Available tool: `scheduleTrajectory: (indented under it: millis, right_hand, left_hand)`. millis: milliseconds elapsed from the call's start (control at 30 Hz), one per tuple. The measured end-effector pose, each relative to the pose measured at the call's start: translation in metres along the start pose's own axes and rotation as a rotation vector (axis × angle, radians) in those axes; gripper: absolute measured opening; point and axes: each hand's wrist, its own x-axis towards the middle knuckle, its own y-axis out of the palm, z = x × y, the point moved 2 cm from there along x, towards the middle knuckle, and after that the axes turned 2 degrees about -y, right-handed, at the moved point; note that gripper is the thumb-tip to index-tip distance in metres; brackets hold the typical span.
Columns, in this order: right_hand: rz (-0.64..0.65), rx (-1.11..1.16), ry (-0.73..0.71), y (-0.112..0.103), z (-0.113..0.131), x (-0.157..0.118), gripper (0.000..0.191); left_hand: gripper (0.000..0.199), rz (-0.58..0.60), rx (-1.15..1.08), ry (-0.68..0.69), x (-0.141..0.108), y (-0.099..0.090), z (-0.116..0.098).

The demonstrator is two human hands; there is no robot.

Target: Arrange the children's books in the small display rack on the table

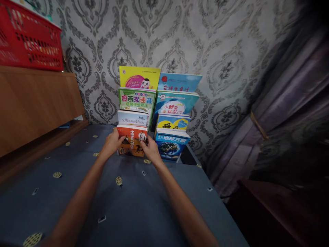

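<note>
The person's left hand is gripping the left edge of the orange-red book, which is standing upright at the front of the left column of a tiered book rack on the blue patterned bed cover. The right hand is closing on that book's right edge, just beside the blue globe book. It is looking like a thin, light, stiff paperback with a possibly slick cover, so pinching both side edges is probably suiting it best.
</note>
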Motion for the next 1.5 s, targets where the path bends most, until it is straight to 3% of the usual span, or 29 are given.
scheduleTrajectory:
  millis: [233, 400, 667, 833, 1000, 1267, 1500]
  right_hand:
    - [-0.107, 0.181, -0.051, 0.01, -0.017, 0.002, 0.047]
    - [-0.116, 0.109, -0.036, 0.012, -0.017, 0.0, 0.048]
    - [-0.181, 0.042, -0.076, 0.01, -0.009, -0.001, 0.044]
    - [-0.203, 0.032, -0.1, 0.006, 0.0, -0.001, 0.051]
    - [-0.221, 0.025, -0.109, 0.001, 0.009, -0.003, 0.058]
    - [-0.193, -0.028, -0.067, 0.006, 0.007, -0.005, 0.056]
    - [-0.174, -0.177, 0.022, 0.018, 0.001, -0.009, 0.057]
  left_hand:
    - [0.055, 0.062, -0.358, 0.072, 0.013, 0.002, 0.025]
    - [0.061, 0.076, -0.458, 0.06, 0.017, 0.004, 0.032]
    - [0.04, -0.047, -0.237, -0.019, 0.016, 0.006, 0.02]
    - [0.03, -0.081, -0.166, -0.041, 0.012, -0.008, 0.009]
    - [0.034, -0.101, -0.135, -0.016, 0.01, -0.02, 0.003]
    - [0.039, -0.035, -0.064, 0.007, 0.01, -0.002, 0.009]
    - [0.025, -0.061, -0.03, -0.012, 0.007, 0.005, 0.009]
